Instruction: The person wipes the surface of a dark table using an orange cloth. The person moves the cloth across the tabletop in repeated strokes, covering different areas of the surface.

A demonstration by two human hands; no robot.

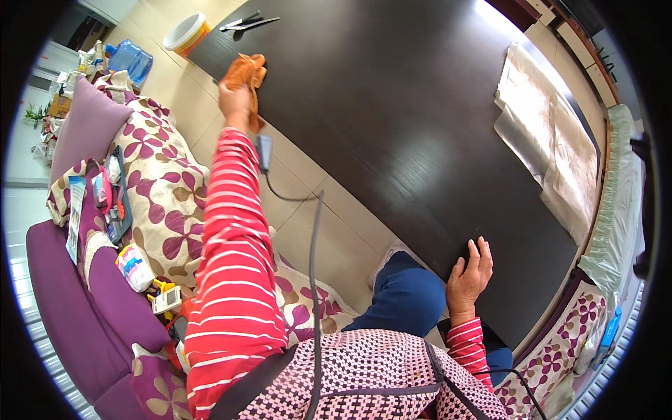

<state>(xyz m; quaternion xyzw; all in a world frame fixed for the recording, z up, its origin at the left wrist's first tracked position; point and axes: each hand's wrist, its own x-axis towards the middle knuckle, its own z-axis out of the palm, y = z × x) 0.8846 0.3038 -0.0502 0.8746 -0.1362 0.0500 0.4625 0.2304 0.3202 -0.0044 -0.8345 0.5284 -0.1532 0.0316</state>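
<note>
My left hand (234, 105) is stretched far out to the table's left end, shut on a bunched orange cloth (242, 72). Part of the cloth rests on the dark wooden tabletop (367, 115), and a fold hangs past its edge. My right hand (469, 281) lies on the near edge of the same table, fingers apart, holding nothing. Beyond the cloth, a few slim utensils (249, 24), one with a silvery blade or handle, lie near the far left corner. A crumpled translucent plastic sheet (546, 142) covers part of the right side.
A white and yellow bucket (185, 35) stands past the left corner, near a blue water jug (130, 60). Along the left runs a purple sofa (68, 294) with a floral cover and assorted items. A black cable (314, 252) hangs before me, with a grey box-shaped piece (265, 152).
</note>
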